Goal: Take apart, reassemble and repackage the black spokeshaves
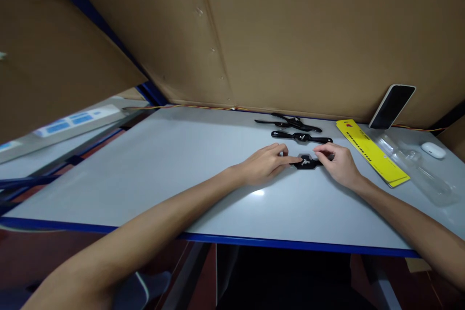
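Note:
A black two-handled tool (306,162) with a silver fitting at its middle lies on the grey table (145,174). My left hand (268,162) is at the tool's left side, its index finger stretched onto the body and the other fingers curled round the left handle. At the right handle is my right hand (338,162), thumb and index finger pinched together just above it; anything between those fingertips is too small to make out. Behind the hands lies another black tool of the same kind (301,137), and farther back more of them (296,122) lie crossed.
Yellow printed cards (372,152) lie right of the tools, beside clear plastic packaging (417,169). A phone (392,106) leans against the brown back panel (308,38). At the far right is a white case (433,150). A thin cable runs along the table's back edge.

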`<state>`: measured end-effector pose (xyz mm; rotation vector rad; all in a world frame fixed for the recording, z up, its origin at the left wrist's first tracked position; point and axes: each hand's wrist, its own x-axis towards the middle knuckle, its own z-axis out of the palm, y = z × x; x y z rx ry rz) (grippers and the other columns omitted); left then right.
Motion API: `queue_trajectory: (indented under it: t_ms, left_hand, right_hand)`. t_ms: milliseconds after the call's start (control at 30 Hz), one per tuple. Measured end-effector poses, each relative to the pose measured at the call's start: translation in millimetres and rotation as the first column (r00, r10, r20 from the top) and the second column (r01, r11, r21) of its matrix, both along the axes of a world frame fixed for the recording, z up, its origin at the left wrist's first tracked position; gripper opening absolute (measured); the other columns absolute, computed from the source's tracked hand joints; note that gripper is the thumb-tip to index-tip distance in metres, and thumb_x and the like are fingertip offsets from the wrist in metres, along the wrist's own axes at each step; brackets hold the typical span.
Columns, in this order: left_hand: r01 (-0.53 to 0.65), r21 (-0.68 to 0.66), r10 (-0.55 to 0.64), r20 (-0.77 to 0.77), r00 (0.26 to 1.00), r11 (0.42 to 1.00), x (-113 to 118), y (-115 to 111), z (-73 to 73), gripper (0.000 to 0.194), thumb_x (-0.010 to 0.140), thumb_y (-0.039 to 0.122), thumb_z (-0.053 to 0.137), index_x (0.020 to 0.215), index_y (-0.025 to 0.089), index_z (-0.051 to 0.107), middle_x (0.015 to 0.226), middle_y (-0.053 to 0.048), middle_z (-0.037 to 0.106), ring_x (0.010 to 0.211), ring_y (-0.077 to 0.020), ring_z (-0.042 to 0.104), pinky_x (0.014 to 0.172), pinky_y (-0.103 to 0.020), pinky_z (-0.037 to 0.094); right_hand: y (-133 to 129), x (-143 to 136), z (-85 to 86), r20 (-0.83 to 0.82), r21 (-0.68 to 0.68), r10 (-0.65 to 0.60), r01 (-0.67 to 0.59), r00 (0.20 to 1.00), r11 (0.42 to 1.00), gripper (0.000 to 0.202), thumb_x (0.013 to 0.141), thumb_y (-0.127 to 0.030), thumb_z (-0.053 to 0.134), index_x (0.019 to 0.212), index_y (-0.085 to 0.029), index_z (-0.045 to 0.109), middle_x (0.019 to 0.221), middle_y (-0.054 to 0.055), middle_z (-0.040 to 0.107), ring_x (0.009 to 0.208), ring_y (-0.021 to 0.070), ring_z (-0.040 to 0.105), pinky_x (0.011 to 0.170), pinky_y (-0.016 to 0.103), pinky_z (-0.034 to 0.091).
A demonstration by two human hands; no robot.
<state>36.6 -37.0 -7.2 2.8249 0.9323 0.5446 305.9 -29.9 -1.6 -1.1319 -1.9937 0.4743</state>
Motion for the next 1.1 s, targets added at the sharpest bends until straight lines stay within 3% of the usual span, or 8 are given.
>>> queue_trajectory:
  t_ms: [100, 267, 500, 667, 800, 900, 1100]
  left_hand:
    - [0.005, 0.0, -0.005, -0.012, 1.0, 1.0, 0.3, -0.4, 1.8, 0.044, 0.106, 0.023, 0.039, 0.144, 0.028, 0.06, 0.105, -0.009, 0.058, 0.087, -0.0199, 0.053, 0.082, -0.034, 0.049]
    - [0.002, 0.01, -0.002, -0.025, 1.0, 1.0, 1.4, -2.0, 4.4, 0.044, 0.107, 0.023, 0.038, 0.144, 0.029, 0.061, 0.102, -0.009, 0.058, 0.087, -0.0197, 0.053, 0.08, -0.032, 0.048]
    - [0.01, 0.038, -0.008, -0.048, 0.999, 0.999, 1.5, -1.6, 4.0, 0.045, 0.106, 0.021, 0.038, 0.144, 0.028, 0.061, 0.098, -0.008, 0.057, 0.085, -0.0194, 0.051, 0.08, -0.032, 0.048]
    - [-0.009, 0.037, 0.012, -0.059, 0.998, 0.999, 2.0, -2.0, 4.2, 0.045, 0.106, 0.024, 0.038, 0.146, 0.027, 0.059, 0.099, -0.008, 0.056, 0.084, -0.0194, 0.051, 0.079, -0.032, 0.048]
    - [-0.032, 0.037, 0.035, -0.081, 0.996, 0.999, 2.6, -3.0, 4.6, 0.047, 0.107, 0.029, 0.037, 0.15, 0.024, 0.054, 0.098, -0.009, 0.056, 0.085, -0.0204, 0.052, 0.082, -0.034, 0.048]
    - [-0.041, 0.035, 0.044, -0.089, 0.995, 0.999, 3.1, -3.3, 5.0, 0.049, 0.107, 0.031, 0.036, 0.152, 0.022, 0.051, 0.097, -0.009, 0.057, 0.084, -0.0208, 0.053, 0.082, -0.035, 0.048]
    - [-0.04, 0.047, 0.043, -0.07, 0.997, 0.998, 3.2, -1.9, 2.5, 0.055, 0.103, 0.029, 0.039, 0.157, 0.02, 0.041, 0.097, -0.009, 0.059, 0.086, -0.0214, 0.055, 0.081, -0.035, 0.047]
  right_hand:
    - [-6.0, -1.3, 1.3, 0.091, 0.034, 0.036, -0.039, 0.995, 0.999, 0.019, 0.09, -0.027, 0.059, 0.106, -0.021, 0.066, 0.087, 0.005, 0.075, 0.077, 0.0214, 0.069, 0.073, 0.037, 0.053]
    - [-16.0, -4.1, 3.2, 0.333, 0.206, 0.084, -0.16, 0.939, 0.965, 0.01, 0.093, -0.024, 0.059, 0.095, -0.02, 0.067, 0.096, 0.008, 0.071, 0.087, 0.0236, 0.066, 0.08, 0.039, 0.052]
    - [-14.8, -3.5, 4.9, 0.426, 0.309, 0.067, -0.215, 0.902, 0.927, 0.026, 0.103, -0.025, 0.048, 0.096, -0.019, 0.072, 0.094, 0.008, 0.071, 0.081, 0.0204, 0.063, 0.074, 0.035, 0.048]
    - [-5.4, 3.4, 7.9, 0.325, 0.312, -0.045, -0.062, 0.945, 0.948, 0.024, 0.101, -0.026, 0.048, 0.092, -0.019, 0.07, 0.087, 0.007, 0.07, 0.079, 0.0207, 0.063, 0.072, 0.034, 0.044]
    - [8.4, 13.5, 2.6, 0.411, 0.221, -0.155, 0.067, 0.898, 0.973, 0.017, 0.093, -0.025, 0.054, 0.081, -0.021, 0.065, 0.076, 0.004, 0.068, 0.076, 0.0225, 0.061, 0.075, 0.037, 0.036]
    - [12.9, 17.1, 1.7, 0.439, 0.164, -0.198, 0.139, 0.876, 0.977, 0.018, 0.093, -0.032, 0.056, 0.078, -0.022, 0.059, 0.07, 0.001, 0.066, 0.067, 0.0199, 0.056, 0.077, 0.038, 0.03]
    - [6.8, 12.8, 12.2, 0.359, 0.26, -0.237, 0.147, 0.903, 0.954, 0.022, 0.092, -0.036, 0.056, 0.074, -0.023, 0.055, 0.054, -0.004, 0.05, 0.053, 0.0156, 0.042, 0.08, 0.039, 0.034]
